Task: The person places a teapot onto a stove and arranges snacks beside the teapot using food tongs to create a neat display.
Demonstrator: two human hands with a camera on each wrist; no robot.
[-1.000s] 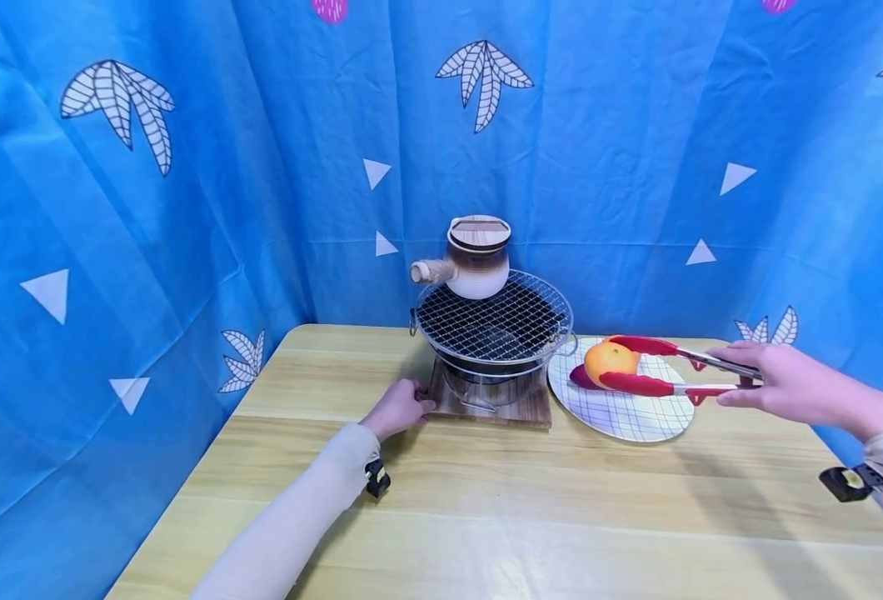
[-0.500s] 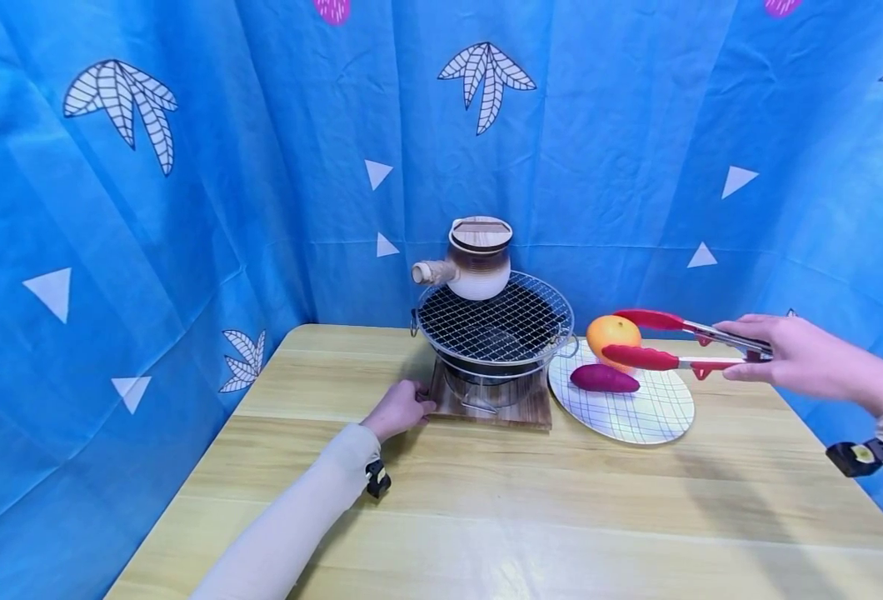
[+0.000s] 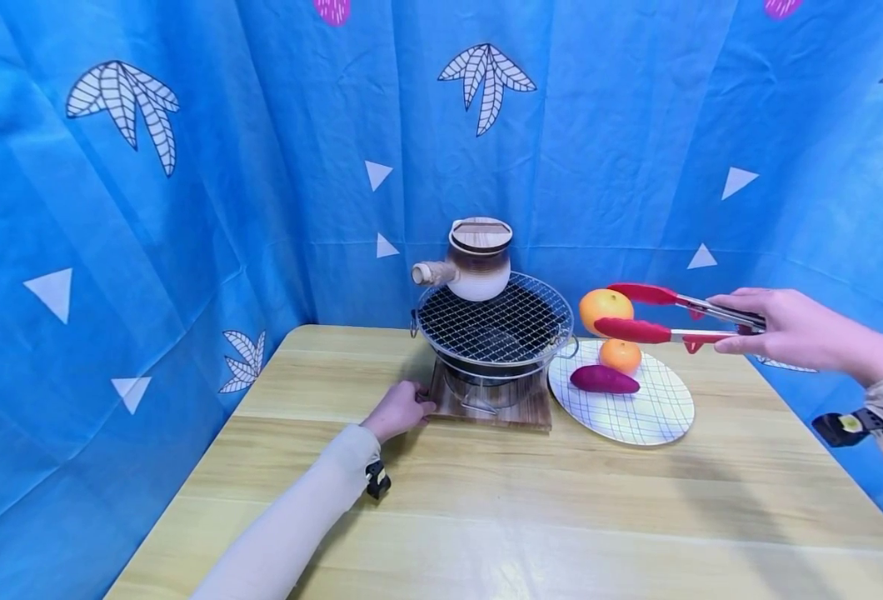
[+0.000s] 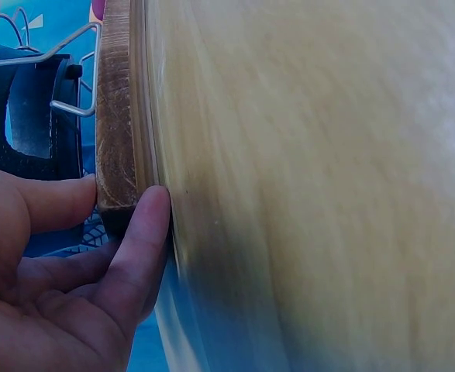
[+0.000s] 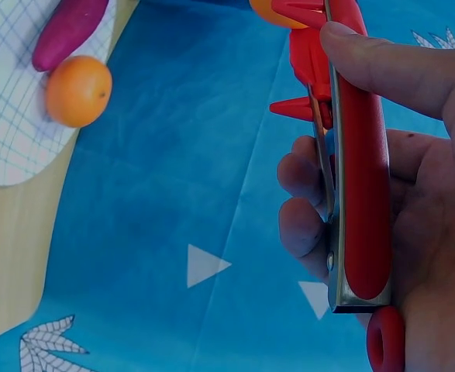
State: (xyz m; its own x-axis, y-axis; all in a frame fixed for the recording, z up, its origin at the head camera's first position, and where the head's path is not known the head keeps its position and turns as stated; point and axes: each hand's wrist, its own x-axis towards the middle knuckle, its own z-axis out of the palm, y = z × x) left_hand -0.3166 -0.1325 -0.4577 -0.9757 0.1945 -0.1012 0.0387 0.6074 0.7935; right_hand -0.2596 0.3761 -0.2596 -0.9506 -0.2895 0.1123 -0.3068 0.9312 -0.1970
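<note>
The right hand (image 3: 805, 329) grips red-tipped metal tongs (image 3: 640, 331), whose tips hold an orange (image 3: 605, 311) in the air above the back of the plate (image 3: 655, 417). On that plate lie a second orange (image 3: 621, 356) and a purple sweet potato (image 3: 604, 379). In the right wrist view the fingers and thumb wrap the tongs' red handle (image 5: 367, 178). The left hand (image 3: 398, 410) pinches the left front corner of a wooden board (image 3: 516, 412) under the grill, thumb on top and a finger at its lower edge in the left wrist view (image 4: 80, 271).
A round grill with a wire mesh (image 3: 486, 329) stands on the board, left of the plate. On the back of the mesh sits a lidded clay pot (image 3: 479, 271), its handle pointing left. A blue curtain (image 3: 599, 167) hangs behind the table (image 3: 486, 517).
The right hand has raised the tongs and the gripped orange off the plate, bringing the second orange and the whole sweet potato into sight. The left hand has stayed at the board.
</note>
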